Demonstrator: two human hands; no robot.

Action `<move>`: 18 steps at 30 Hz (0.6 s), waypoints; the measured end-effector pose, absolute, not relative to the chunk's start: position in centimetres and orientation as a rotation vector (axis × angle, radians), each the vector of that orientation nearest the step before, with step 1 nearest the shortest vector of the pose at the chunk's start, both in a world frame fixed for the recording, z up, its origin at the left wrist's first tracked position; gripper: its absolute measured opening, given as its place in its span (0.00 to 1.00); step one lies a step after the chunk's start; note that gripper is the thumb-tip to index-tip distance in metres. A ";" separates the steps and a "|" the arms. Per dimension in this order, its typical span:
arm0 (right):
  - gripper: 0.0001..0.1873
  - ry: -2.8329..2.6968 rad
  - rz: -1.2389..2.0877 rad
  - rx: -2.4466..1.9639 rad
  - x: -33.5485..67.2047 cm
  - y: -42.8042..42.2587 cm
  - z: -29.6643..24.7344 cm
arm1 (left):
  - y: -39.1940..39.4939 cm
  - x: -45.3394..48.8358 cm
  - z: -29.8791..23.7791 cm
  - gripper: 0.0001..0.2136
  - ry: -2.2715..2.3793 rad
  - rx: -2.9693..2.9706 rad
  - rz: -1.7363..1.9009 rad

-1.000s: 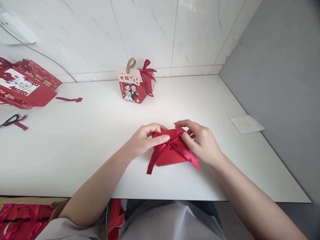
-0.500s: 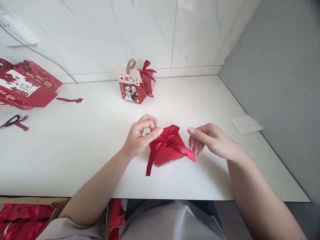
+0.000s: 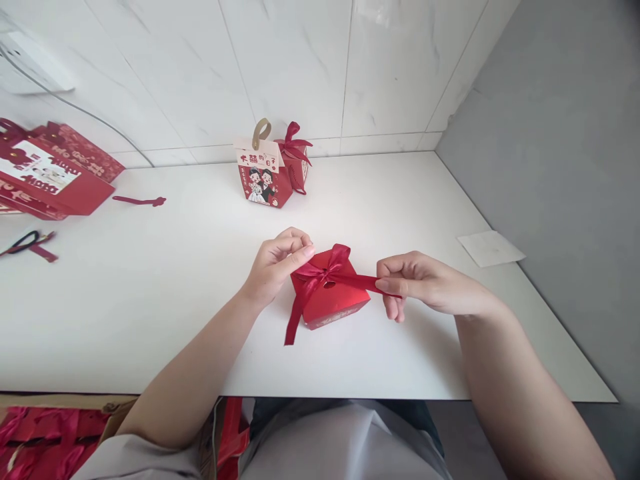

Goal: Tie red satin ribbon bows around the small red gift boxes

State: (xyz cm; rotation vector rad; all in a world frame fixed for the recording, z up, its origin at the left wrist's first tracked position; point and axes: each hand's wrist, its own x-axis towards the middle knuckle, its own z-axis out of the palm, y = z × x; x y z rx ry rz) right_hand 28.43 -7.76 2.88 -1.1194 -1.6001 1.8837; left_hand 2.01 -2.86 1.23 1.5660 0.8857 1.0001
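Right hand [image 3: 415,283]: fingers pinch tail of red ribbon [image 3: 361,281]. Left hand [image 3: 277,267]: fingers curled at bow [image 3: 325,273], can't tell if pinching. Red box [image 3: 340,303] on tabletop [image 3: 125,300].

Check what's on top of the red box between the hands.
Red box: a ribbon bow, one tail pinched in the right hand, and a dark opening just in front. The surface beneath the bow is covered.

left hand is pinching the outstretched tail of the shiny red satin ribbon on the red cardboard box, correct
Not the left hand: the head view shows the right hand pinching the outstretched tail of the shiny red satin ribbon on the red cardboard box.
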 end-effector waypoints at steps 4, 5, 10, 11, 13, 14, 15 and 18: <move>0.17 -1.671 1.893 -1.119 28.5 -7.9 2.8 | -2.4 1.8 0.9 0.20 0.934 1.593 0.933; 0.17 -1.690 1.893 -1.122 28.5 -7.9 2.8 | -2.3 1.8 0.8 0.19 0.939 1.608 0.908; 0.17 -1.759 1.897 -1.165 28.8 -7.8 2.9 | -1.8 1.5 0.6 0.18 0.934 1.648 0.787; 0.17 -1.763 1.909 -1.167 28.9 -7.8 3.0 | -1.7 1.4 0.6 0.18 0.933 1.652 0.769; 0.18 -1.751 1.947 -1.157 29.0 -7.8 3.0 | -1.5 1.2 0.7 0.18 0.908 1.648 0.720; 0.19 -1.736 1.966 -1.146 29.1 -7.8 3.0 | -1.5 1.1 0.8 0.19 0.882 1.637 0.691; 0.20 -1.721 1.984 -1.134 29.0 -7.8 3.0 | -1.4 1.0 0.9 0.20 0.853 1.624 0.662; 0.23 -1.708 2.036 -1.101 28.6 -7.9 2.9 | -1.4 0.7 1.2 0.19 0.800 1.602 0.616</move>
